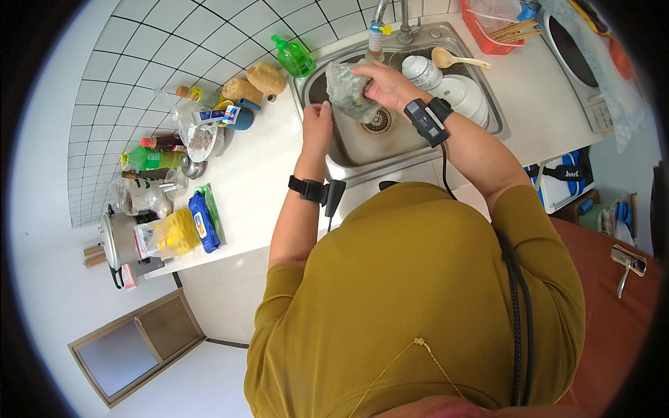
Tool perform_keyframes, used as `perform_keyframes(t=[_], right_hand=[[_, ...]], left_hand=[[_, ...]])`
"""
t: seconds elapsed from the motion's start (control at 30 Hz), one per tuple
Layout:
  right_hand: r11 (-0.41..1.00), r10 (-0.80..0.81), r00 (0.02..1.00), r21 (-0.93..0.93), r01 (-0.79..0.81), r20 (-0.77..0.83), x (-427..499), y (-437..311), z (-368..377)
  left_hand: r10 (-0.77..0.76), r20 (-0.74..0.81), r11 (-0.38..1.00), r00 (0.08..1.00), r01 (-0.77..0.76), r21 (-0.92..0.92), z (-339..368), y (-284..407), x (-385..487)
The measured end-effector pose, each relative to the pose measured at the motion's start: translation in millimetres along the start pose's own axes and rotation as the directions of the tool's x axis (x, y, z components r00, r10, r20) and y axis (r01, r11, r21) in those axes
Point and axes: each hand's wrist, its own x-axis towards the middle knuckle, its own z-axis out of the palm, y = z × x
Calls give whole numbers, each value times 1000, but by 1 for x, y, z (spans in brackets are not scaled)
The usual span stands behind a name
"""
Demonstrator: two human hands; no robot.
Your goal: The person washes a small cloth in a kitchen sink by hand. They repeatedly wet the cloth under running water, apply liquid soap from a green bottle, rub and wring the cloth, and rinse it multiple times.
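A crumpled greyish-green mesh scrubber or cloth (350,91) hangs over the left part of the stainless steel sink (360,151). My right hand (385,83) grips it from its right side, with the fingers over its top. My left hand (318,117) is closed at the sink's left rim, just left of the scrubber; whether it pinches anything small cannot be told. Below the scrubber the round drain (377,121) shows partly. Stacked white bowls (420,72), white plates (465,96) and a beige ladle (454,58) lie in the right of the sink.
The faucet hose (375,39) stands behind my right hand. A green soap bottle (295,58) and two loofah sponges (254,83) stand left of the sink, with bottles and bags farther along. A red basket (483,36) holding chopsticks (515,32) sits at the back right.
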Motion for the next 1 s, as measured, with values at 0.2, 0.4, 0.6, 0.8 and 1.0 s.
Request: perform_keyframes(t=[0.2,0.4,0.6,0.8,1.0], right_hand=[[912,-108,991,-390,130,78,-18,29,25],[-53,-430,688,-777,628,585,-9,40,36],[-82,-561,573,-729,679,597,-12,40,43],[36,-572,674,-807,590,468,-7,32,40],[-25,-338,736,-787,616,587,-26,37,44]], left_hand=[[225,648,407,728,534,-741,7,9,-4],[89,330,240,940,301,-923,30,1,14],[38,281,206,959,268,-941,23,16,3],[42,338,287,940,313,-905,30,39,-11],[92,180,252,979,152,-956,29,38,-14]])
